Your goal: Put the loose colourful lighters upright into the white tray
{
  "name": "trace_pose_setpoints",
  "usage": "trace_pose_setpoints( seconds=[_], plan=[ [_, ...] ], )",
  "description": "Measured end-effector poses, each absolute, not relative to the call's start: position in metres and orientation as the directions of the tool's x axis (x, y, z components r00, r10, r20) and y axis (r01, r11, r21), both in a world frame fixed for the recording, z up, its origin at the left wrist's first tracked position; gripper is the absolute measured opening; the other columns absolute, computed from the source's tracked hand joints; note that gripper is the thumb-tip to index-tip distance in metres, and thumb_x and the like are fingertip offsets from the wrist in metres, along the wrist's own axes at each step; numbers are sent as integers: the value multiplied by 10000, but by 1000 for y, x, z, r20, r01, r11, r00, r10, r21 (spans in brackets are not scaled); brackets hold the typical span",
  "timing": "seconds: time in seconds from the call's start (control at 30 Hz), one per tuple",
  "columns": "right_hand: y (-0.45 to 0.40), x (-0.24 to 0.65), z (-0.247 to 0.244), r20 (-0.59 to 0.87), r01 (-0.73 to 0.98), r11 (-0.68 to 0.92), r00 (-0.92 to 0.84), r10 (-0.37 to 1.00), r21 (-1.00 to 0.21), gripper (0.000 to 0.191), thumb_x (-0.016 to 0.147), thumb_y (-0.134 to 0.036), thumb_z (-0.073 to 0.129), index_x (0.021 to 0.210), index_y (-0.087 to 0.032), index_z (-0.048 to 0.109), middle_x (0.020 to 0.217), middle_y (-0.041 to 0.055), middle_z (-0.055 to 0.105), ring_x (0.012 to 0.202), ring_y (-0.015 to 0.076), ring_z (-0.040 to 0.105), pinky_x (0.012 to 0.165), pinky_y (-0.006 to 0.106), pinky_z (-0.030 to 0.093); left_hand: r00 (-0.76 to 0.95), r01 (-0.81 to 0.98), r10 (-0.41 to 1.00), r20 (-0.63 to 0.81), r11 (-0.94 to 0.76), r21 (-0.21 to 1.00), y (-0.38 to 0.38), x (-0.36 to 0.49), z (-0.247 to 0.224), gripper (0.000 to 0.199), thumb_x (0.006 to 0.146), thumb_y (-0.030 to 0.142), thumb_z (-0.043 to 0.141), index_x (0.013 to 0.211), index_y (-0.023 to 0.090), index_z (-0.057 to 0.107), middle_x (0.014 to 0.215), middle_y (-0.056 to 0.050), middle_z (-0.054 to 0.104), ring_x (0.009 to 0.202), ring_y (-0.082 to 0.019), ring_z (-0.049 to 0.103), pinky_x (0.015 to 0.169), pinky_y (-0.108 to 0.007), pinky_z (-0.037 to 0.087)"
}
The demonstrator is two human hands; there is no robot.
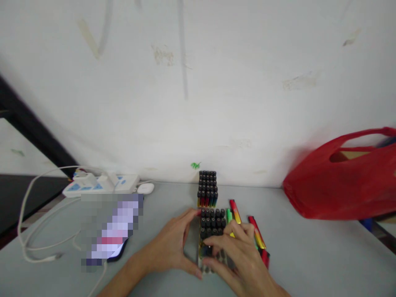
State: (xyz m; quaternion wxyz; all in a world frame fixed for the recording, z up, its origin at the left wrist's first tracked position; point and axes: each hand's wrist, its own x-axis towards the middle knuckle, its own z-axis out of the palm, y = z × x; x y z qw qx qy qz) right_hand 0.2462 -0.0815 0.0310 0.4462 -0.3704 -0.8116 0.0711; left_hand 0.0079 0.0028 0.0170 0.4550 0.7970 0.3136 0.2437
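A pale rack (208,270) with round holes stands at the front middle, its far rows filled with upright black-capped tubes (213,222). My left hand (173,243) curves along the rack's left side, fingertips at its far corner and thumb at its near corner. Over the near rows, my right hand (238,251) has its thumb and index finger bent around a black-capped tube, which the fingers partly hide. Whether that tube is fully seated in a hole I cannot tell. Behind the rack, a second block of black-capped tubes (207,185) with coloured bodies stands upright.
Loose red-and-yellow tubes (257,233) and a green one (229,214) lie right of the rack. At left are a phone (117,251), partly blurred out, white cables (29,198) and a power strip (99,185). A red bag (334,185) stands at right against the wall.
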Motion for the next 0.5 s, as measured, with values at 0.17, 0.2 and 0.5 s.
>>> trace_pose_setpoints(
  seconds=[0.17,0.2,0.5],
  plan=[
    [-81,246,31,672,531,730,-353,651,-429,139,1141,-366,698,1225,-256,714,901,-33,815,844,223,638,833,391,366,688,273,719,97,-380,884,3,8,19,1269,487,669,1118,1567,222,623,1408,-134,729,1295,-429,678,1176,-525,547],
    [-81,246,30,676,528,737,-359,644,-422,139,1145,-365,689,1224,-253,715,908,-29,812,846,224,635,839,393,369,691,265,715,103,-384,884,3,9,19,1260,489,667,1119,1560,220,627,1410,-136,726,1300,-430,676,1178,-524,545],
    [-73,268,31,681,736,532,-132,720,-419,167,1095,-161,669,1220,-269,694,981,14,786,950,273,608,860,423,332,629,412,774,74,-412,813,-1,4,5,1298,477,727,1091,1557,215,585,1244,-93,752,1119,-384,713,1095,-501,569]
  ],
)
